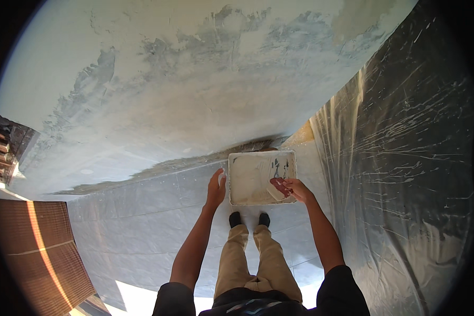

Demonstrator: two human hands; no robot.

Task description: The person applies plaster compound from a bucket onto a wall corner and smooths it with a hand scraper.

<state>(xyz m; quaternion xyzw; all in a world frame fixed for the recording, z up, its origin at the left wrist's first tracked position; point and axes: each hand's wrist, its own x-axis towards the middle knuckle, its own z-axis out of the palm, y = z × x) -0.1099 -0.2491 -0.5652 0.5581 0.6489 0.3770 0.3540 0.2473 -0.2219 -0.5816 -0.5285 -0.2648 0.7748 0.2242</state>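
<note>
My right hand [297,189] grips a wide paint brush [279,189] with a dark red body and a pale, cream-coloured end. It is held low over the right side of a shallow rectangular tray [245,181], whose cream inside has dark smears near the upper right. My left hand [215,188] hovers just left of the tray, thumb and fingers apart, with nothing visible in it. Beyond the tray rises a patchy white and grey wall [184,100], its coating uneven with darker streaks.
Grey tiled floor [137,221] stretches under my feet and to the left. Plastic sheeting [389,158], splashed with white, hangs along the right. At the left lie a brown woven mat or blind [42,247] and brown slatted wood [0,150]. My dark-socked feet [249,218] stand close to the tray.
</note>
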